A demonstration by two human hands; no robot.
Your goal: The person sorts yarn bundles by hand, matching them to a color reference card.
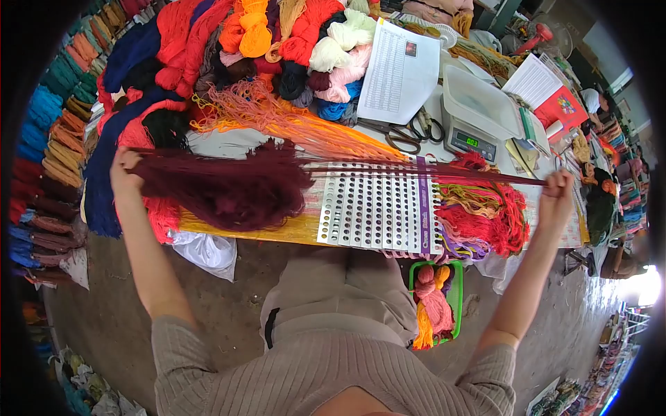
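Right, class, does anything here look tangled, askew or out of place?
The maroon yarn looks uneven: bunched and frizzy toward the left hand, yet stretched thin to the right hand, perhaps from a tangle.

Yarn bunch [232, 187] left of card [378, 208]

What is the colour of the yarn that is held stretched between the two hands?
The yarn is dark maroon, seen best in the head view.

Flat white punched card [374, 208]: smooth. Left of card: loose maroon thread hank [239, 188], fibrous, matt. Beyond card, right: translucent rectangular plastic tub [479, 97].
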